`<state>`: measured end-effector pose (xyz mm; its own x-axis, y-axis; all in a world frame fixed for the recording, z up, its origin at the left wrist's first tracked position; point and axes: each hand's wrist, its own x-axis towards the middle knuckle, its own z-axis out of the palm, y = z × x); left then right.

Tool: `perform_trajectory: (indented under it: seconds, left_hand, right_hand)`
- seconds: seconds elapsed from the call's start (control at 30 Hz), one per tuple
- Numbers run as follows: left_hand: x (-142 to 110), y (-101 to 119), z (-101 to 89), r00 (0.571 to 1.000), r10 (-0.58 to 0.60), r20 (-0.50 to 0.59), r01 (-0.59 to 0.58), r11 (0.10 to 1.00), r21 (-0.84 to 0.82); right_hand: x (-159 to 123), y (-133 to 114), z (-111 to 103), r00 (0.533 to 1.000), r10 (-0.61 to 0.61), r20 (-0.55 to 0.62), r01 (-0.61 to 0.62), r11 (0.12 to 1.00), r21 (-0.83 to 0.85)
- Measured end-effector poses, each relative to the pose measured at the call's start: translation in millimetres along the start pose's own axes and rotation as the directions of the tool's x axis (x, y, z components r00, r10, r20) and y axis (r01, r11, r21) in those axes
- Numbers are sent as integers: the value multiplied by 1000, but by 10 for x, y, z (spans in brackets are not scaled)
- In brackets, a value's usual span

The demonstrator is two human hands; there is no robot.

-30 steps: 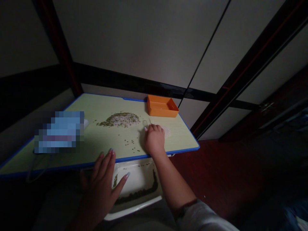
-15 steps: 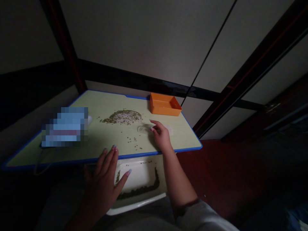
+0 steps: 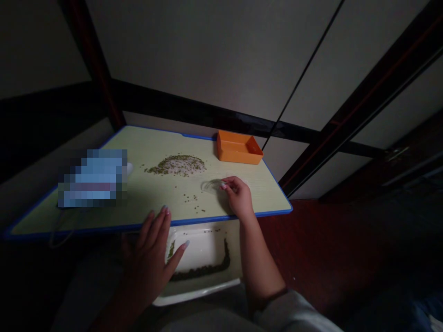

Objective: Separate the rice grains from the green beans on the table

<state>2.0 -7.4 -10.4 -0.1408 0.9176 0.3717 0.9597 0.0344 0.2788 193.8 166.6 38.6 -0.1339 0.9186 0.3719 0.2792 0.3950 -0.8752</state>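
My right hand (image 3: 238, 196) is above the right part of the table, thumb and fingers pinched on the rim of a clear, curved piece that looks like thin plastic (image 3: 210, 185). Its full shape is hard to see. Left of it lies a low pile of white grains mixed with small green beans (image 3: 182, 164). A few loose beans (image 3: 195, 198) are scattered nearer the front edge. My left hand (image 3: 152, 256) is open, fingers spread, its fingertips at the table's blue edge. Below it a white basin (image 3: 199, 293) holds green beans gathered along its sides.
An orange open box (image 3: 238, 154) stands at the back right corner of the pale yellow table (image 3: 152, 193). A pixelated blue device (image 3: 97, 177) sits at the left, with a cable hanging below it. A light panelled wall (image 3: 194, 60) rises behind the table.
My right hand has shifted slightly right, with the clear piece in its fingers. My left hand has stayed in place. The pile looks the same.
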Motion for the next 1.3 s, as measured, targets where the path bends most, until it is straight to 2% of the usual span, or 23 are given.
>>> perform_trajectory:
  seconds: [0.1,0.2,0.33,0.47,0.53,0.6,0.73,0.83,1.03,1.3]
  left_hand:
    - [5,-7,4,1000,0,4,0,1000,6]
    - [2,-9,12,1000,-4,13,4,1000,3]
    - [-9,-6,8,1000,-15,13,15,1000,-6]
    - [-9,2,-16,1000,-21,23,21,1000,-13]
    - [-5,7,-28,999,-23,36,23,1000,-17]
    - [0,10,-38,999,-20,36,21,1000,-17]
    - [7,16,-51,999,-30,34,31,999,-22]
    - [7,18,-55,999,-25,36,26,999,-27]
    - [-5,13,-20,999,-35,27,37,999,-40]
    - [4,12,-27,999,-33,35,35,998,-51]
  right_hand:
    - [-25,-18,-49,996,78,54,-81,995,56]
    - [-39,-40,-110,985,128,113,-115,987,-109]
    - [-43,-105,-170,988,151,-10,-139,879,-455]
    - [-42,-166,-198,973,144,-179,-223,778,-588]
    - [-47,-174,-200,967,101,-236,-224,778,-586]
    - [-57,-165,-183,968,68,-241,-191,820,-539]
    - [-83,-139,-87,997,48,-57,-65,932,-357]
    - [-86,-149,-11,999,13,32,-1,938,-346]
    - [-31,-190,59,999,-17,-28,2,874,-485]
    - [33,-171,41,995,-46,-91,-1,891,-454]
